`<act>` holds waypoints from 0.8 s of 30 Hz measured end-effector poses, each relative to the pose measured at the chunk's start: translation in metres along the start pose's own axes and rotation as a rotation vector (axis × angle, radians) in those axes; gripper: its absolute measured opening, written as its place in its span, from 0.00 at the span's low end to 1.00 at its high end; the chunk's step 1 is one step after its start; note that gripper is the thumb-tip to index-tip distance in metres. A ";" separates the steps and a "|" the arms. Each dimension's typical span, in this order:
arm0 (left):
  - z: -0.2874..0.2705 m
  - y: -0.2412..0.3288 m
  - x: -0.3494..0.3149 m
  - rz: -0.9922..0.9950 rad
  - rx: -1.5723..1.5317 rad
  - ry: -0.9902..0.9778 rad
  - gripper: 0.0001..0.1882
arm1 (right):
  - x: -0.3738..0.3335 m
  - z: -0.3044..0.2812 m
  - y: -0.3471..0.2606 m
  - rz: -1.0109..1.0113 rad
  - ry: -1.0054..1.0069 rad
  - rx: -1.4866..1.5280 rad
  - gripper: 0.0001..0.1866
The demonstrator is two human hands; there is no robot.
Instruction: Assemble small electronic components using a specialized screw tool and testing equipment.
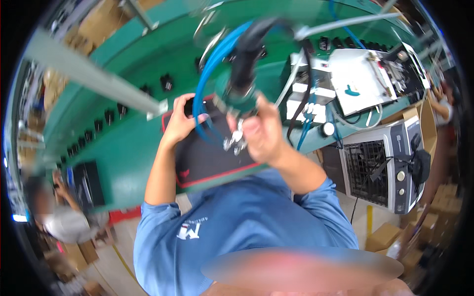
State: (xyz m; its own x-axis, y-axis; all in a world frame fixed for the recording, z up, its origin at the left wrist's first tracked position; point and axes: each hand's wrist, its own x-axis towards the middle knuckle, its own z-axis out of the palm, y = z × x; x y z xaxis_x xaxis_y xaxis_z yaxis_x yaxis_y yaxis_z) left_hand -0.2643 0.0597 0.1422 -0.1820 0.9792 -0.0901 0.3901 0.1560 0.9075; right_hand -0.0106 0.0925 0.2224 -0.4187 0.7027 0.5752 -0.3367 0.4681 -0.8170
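My right hand (264, 133) is closed around a hanging power tool (242, 96), blurred, with a thick black upper part and a teal body. Shiny metal pieces (236, 138) show beside its fingers; their exact kind is smeared. To the left, my left hand (180, 121) curls round a small black part (189, 106), mostly covered by the fingers. Both hands are over a black mat (212, 160) with a red border, at the near edge of the green table. A coiled blue hose (201, 93) loops between the hands.
Small black parts (167, 82) line the green bench (123, 163). At right are a white tray-like machine (355, 74) and an air cooler (375, 170). A grey post (94, 69) stands at left. Other people work at both sides; cardboard boxes (385, 237) lie on the floor.
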 end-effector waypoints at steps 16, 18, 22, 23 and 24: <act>0.065 -0.032 -0.113 0.432 0.360 0.194 0.44 | 0.013 0.079 -0.014 0.025 0.050 -0.032 0.55; 0.065 -0.034 -0.112 0.465 0.329 0.196 0.44 | 0.006 0.075 -0.003 0.032 0.051 0.015 0.55; 0.063 -0.033 -0.111 0.429 0.342 0.123 0.45 | 0.001 0.074 0.003 0.044 0.080 -0.004 0.55; 0.063 -0.033 -0.111 0.415 0.352 0.108 0.46 | 0.000 0.073 0.004 0.045 0.079 -0.004 0.55; 0.063 -0.033 -0.111 0.415 0.351 0.106 0.46 | 0.000 0.072 0.005 0.048 0.082 0.000 0.56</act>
State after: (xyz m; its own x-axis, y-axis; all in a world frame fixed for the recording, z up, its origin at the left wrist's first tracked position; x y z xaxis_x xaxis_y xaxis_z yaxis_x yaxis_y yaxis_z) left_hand -0.1999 -0.0457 0.0962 -0.0320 0.9520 0.3045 0.7227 -0.1885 0.6650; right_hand -0.0730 0.0561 0.2211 -0.3635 0.7658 0.5305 -0.3179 0.4333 -0.8433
